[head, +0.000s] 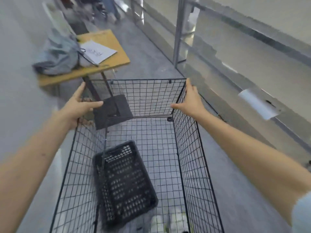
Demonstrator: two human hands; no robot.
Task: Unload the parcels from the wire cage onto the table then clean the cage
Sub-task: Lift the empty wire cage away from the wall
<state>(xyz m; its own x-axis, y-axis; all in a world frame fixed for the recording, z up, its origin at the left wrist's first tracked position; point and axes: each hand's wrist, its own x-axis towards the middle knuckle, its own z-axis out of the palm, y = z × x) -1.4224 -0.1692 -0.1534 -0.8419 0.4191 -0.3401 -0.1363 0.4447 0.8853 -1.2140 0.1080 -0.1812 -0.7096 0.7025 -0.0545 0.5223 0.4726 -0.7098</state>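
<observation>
The left hand (79,108) curls its fingers round the left top rim of the wire cage (188,148). The right hand (190,98) grips the cage's far right corner. Inside the cage, a black crate (124,182) lies tilted, and a dark flat parcel (112,111) leans at the far left. On the worktop (109,39) beyond sit a grey bag (57,54) and white papers (98,51).

One cage (148,96), one crate (124,182), one table (109,39)

Left hand (79,108) and right hand (190,100) bare, forearms bare, pale short sleeve (301,214).
</observation>
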